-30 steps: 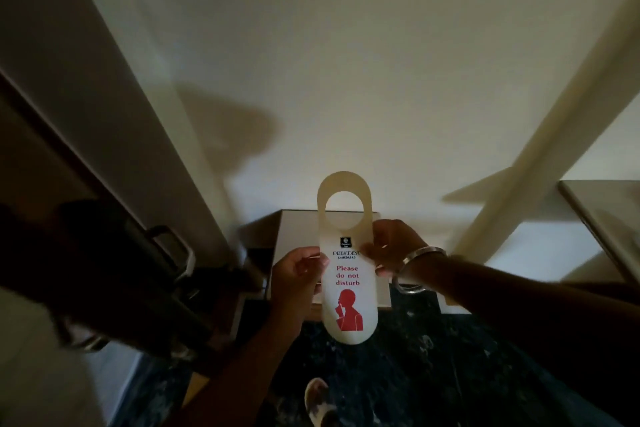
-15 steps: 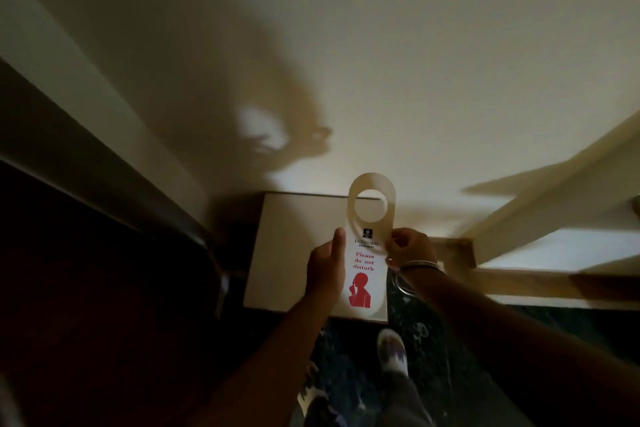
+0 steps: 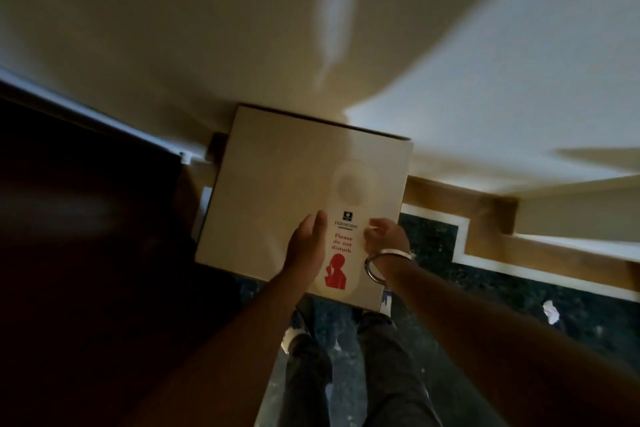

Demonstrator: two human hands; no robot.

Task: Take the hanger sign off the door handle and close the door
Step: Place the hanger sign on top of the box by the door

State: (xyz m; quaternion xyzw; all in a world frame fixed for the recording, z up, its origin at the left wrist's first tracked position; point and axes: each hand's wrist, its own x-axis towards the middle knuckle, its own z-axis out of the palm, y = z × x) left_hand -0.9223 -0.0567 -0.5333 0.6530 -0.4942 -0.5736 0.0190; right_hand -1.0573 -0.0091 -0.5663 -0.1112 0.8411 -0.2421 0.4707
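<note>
Single head view, worn camera, wide-angle. Looks forward and steeply down along both forearms. Hands (image 3: 346, 246) close, centre frame; legs and floor (image 3: 485, 305) below; wall (image 3: 311, 28) fills upper half. Edges blurred.

A pale square table (image 3: 277, 184) stands against the wall on a dark speckled floor (image 3: 485, 305); a white scrap (image 3: 551, 311) lies on the floor.

Pretty dim room. Cream wall (image 3: 346, 28) fills the far side, with a brighter patch on the right. A pale square box (image 3: 277, 191) sits against it. Dark speckled floor (image 3: 519, 315) with a wood skirting (image 3: 485, 218) on the right, left side nearly black.
</note>
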